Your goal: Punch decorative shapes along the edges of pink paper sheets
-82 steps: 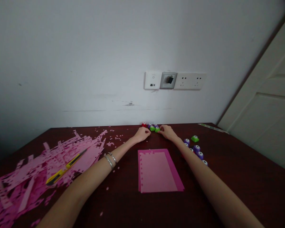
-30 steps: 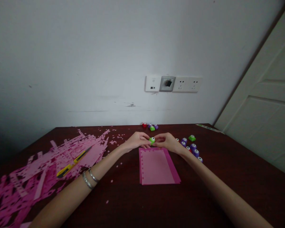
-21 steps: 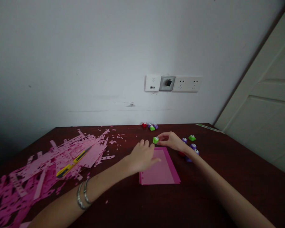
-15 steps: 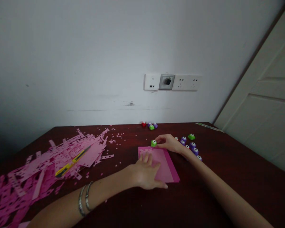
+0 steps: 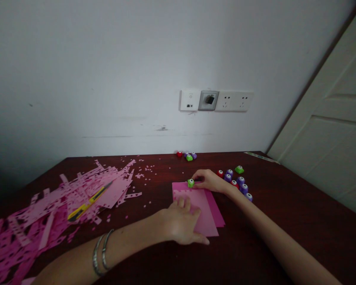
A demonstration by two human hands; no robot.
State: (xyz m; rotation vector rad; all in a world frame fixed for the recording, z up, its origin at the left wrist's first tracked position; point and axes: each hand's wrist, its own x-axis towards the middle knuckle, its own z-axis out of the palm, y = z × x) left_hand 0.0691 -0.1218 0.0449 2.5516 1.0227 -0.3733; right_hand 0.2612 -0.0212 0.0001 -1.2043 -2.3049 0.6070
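Observation:
My left hand (image 5: 181, 222) lies with spread fingers on a light pink sheet of paper (image 5: 206, 221), over its left part. Under that sheet, a darker pink sheet (image 5: 217, 215) shows along the right side and the far edge. At the far edge of the papers, my right hand (image 5: 210, 181) closes its fingers on a small green paper punch (image 5: 190, 183) with a white top. A row of small cut-out marks runs along the light sheet's far end, just in front of the punch. The fingertips behind the punch are partly hidden.
Pink strips and scraps (image 5: 62, 209) heap on the left, with a yellow utility knife (image 5: 90, 202) on top. Purple, red and one green punch (image 5: 239, 169) stand to the right. Several more, including a red punch (image 5: 179, 153), stand by the wall. Loose confetti dots the table.
The light pink sheet has slid toward me together with my left hand. My right hand and the green punch have shifted slightly toward me, while the darker sheet stays about where it was.

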